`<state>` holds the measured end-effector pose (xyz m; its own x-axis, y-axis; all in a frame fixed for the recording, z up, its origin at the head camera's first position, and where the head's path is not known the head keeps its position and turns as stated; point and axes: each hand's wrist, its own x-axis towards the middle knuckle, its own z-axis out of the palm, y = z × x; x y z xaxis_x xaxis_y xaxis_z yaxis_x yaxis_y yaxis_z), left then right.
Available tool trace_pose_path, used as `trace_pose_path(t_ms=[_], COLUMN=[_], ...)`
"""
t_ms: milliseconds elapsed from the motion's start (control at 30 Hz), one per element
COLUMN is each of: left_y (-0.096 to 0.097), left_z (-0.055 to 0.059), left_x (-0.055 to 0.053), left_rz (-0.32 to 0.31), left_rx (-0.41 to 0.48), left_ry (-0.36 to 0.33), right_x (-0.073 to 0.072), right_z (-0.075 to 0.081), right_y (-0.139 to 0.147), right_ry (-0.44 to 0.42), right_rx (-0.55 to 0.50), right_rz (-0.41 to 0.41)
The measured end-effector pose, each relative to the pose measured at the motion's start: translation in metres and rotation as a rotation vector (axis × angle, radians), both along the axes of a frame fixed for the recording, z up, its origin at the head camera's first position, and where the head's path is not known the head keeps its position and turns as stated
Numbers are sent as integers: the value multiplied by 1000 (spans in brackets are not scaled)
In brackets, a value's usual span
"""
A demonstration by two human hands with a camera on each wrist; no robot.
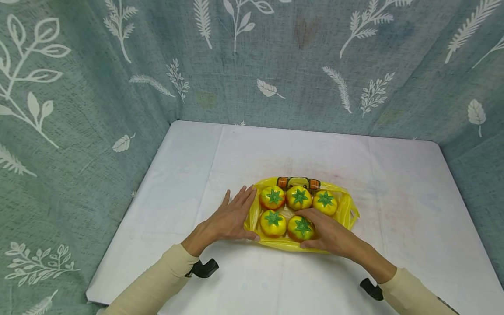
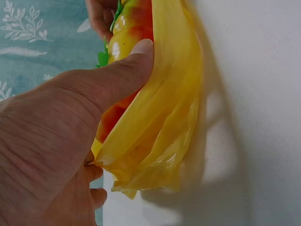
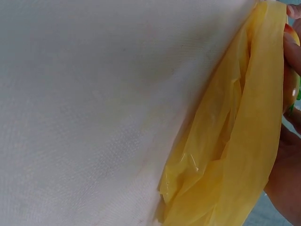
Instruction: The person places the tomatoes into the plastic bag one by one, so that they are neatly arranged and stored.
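A yellow plastic bag (image 1: 289, 246) lies spread on the table, its rim around several yellow-and-red tomatoes with green star-shaped tops, such as the back-left tomato (image 1: 272, 197). My left hand (image 1: 232, 218) rests at the bag's left edge, fingers stretched out. In the left wrist view its thumb (image 2: 127, 70) lies over the bag's edge against a tomato. My right hand (image 1: 330, 232) grips the front-right tomato (image 1: 301, 228), thumb at its near side and fingers behind it. The right wrist view shows only part of this hand beside the bag (image 3: 249, 132); the fingertips are partly hidden.
The white-covered table (image 1: 315, 151) extends around the bag. Behind it and at both sides hangs a green-grey curtain (image 1: 244, 65) with white leaf prints. A black wrist mount (image 1: 204, 268) sits under the left cuff, another black mount (image 1: 371, 289) under the right.
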<state>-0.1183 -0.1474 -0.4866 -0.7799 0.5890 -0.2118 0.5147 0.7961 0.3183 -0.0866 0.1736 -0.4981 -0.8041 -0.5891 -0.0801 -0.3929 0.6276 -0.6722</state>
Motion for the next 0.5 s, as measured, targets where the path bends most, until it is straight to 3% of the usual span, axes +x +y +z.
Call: trace_pose_path(t_ms=[233, 500], left_y=[0, 0], left_z=[-2, -4], left_x=[0, 3], left_rz=[0, 22], left_rx=[-1, 14], left_ry=[2, -9], right_x=[0, 1], right_z=[0, 7], right_y=[2, 9], right_ry=[-3, -29], right_rx=[9, -24], right_rz=[-17, -100])
